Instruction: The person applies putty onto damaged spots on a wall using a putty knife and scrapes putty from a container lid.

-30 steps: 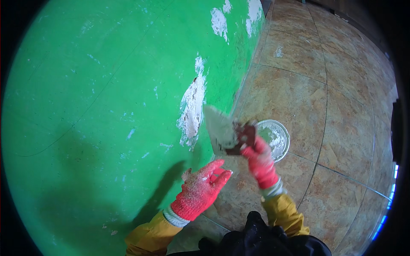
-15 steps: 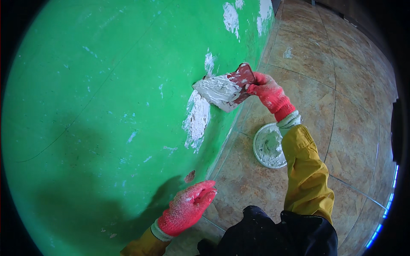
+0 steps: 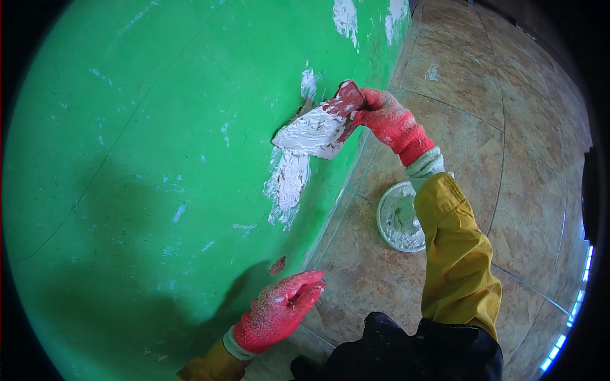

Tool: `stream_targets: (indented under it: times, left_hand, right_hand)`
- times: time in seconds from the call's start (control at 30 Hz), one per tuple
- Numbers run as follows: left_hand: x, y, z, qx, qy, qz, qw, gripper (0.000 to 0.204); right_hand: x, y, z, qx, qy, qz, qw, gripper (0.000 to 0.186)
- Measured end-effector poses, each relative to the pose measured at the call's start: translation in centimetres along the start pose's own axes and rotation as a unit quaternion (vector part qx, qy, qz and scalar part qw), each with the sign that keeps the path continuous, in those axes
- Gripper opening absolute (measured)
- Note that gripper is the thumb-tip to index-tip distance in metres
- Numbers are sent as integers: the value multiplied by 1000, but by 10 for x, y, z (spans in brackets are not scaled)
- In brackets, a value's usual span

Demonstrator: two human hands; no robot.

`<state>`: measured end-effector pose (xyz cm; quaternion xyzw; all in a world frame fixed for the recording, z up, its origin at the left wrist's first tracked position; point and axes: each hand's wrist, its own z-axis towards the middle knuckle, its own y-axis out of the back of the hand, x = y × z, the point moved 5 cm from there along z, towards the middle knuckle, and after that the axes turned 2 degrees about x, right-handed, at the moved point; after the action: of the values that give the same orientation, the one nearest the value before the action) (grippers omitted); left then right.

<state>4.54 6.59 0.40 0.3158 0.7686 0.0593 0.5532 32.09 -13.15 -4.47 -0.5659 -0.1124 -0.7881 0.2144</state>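
My right hand [image 3: 389, 120], in a red glove, grips a reddish-brown flat putty scraper [image 3: 346, 101] by its near edge. White putty [image 3: 311, 133] coats much of the blade, whose far corner and edge lie against the green wall [image 3: 159, 152]. Putty patches show above and below the blade; the lower patch [image 3: 289, 184] runs down in a ragged strip. My left hand [image 3: 276, 311], also red-gloved, hangs low beside the wall with fingers extended and the thumb a little apart. Nothing clear shows in it. A small brown chipped spot [image 3: 277, 265] lies just above it.
A round white tub [image 3: 400, 222] with putty in it stands on the brown tiled floor [image 3: 457, 140], partly behind my right forearm. More white patches [image 3: 345, 22] mark the wall farther off. A thin crack line crosses the wall on the left.
The scraper and my right hand have moved slightly left and up along the wall. My left hand stays nearly where it was. The view has shifted a little.
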Motion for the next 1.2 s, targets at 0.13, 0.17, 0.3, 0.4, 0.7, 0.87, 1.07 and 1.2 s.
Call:
stream_targets:
  times: [0.13,0.17,0.3,0.4,0.7,0.87,1.07,1.2]
  left_hand:
    - [6,0,3,3,-14,9,1000,27]
    - [6,0,3,2,-12,9,1000,27]
    - [4,0,5,9,-7,20,1000,27]
    - [5,-1,7,9,-10,16,1000,27]
    - [0,-5,9,14,-12,6,1000,27]
    - [-2,-5,14,7,-18,0,1000,27]
    - [-10,-5,22,-16,-12,-2,1000,25]
    - [-18,-9,24,-17,-23,-8,1000,25]
  right_hand:
    - [8,-3,6,3,-3,-33,999,32]
    - [10,-4,6,4,-4,-32,999,32]
    - [15,-4,7,12,4,-28,1000,34]
    - [14,-3,7,29,20,-32,999,34]
    - [40,-8,13,55,61,-86,993,31]
    - [58,-13,13,46,89,-140,985,28]
    - [67,-12,12,44,106,-201,973,27]
    - [73,-17,17,57,101,-216,970,25]
